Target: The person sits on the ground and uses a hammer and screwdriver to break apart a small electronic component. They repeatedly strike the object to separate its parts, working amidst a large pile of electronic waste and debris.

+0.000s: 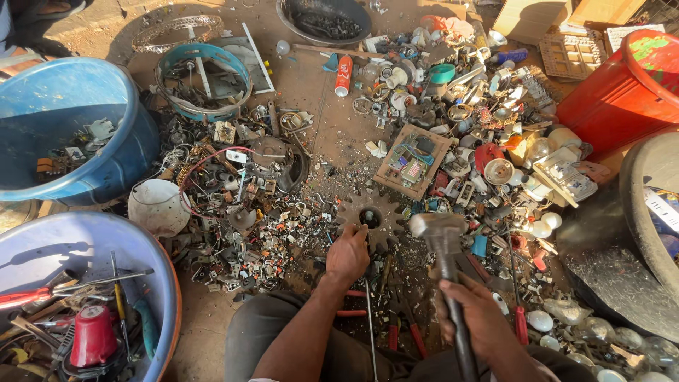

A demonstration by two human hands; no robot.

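Middle strip: a bare path of dirt floor (339, 134) runs up between two junk heaps; a hand could pass there.
Left side: a pile of wires and small parts (240, 205) blocks the way.
Right side: a pile of bulbs and plastic bits (495, 141) blocks the way.
Far left: two blue tubs (134, 120) wall off that edge.
Far right: a red bucket (615, 92) stands in the way.
In front: a gear wheel (369, 216) lies just past the left hand (348, 256).
Near right: the hammer (442, 237) in the right hand (477, 315) fills that space.
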